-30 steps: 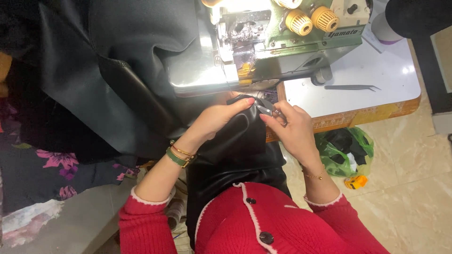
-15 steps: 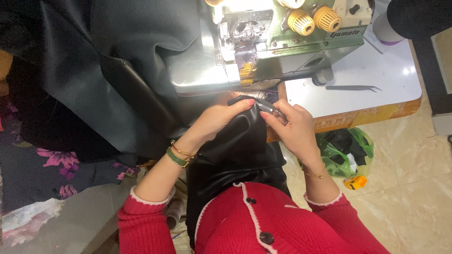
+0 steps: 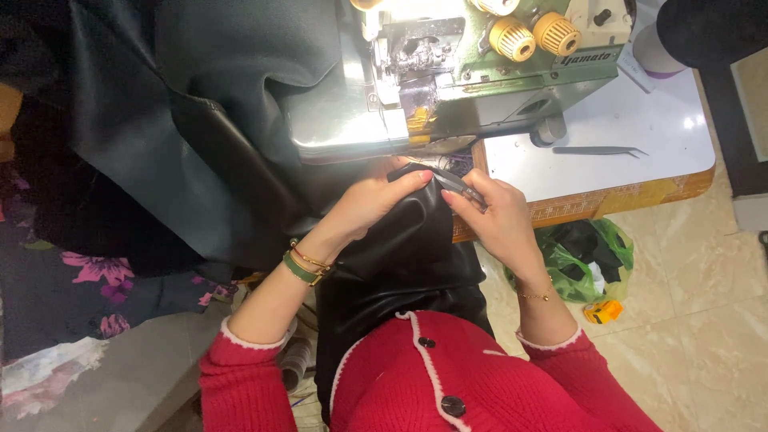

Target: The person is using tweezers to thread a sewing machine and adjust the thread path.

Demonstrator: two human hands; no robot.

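A green plastic bag [image 3: 590,258] sits on the floor at lower right, a small yellow object [image 3: 602,311] just beside it. At frame centre, in front of the green sewing machine [image 3: 480,72], my left hand [image 3: 376,200] pinches the edge of the glossy, creased black fabric [image 3: 400,256]. My right hand [image 3: 496,220] is closed around a slim metal tool [image 3: 458,184] touching that edge.

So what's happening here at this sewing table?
A person in a red knitted top sits at a green sewing machine on a white table. The left hand pinches the edge of a black, shiny piece of fabric just in front of the machine. The right hand holds a small metal tool against that same edge. A pair of tweezers lies on the table.
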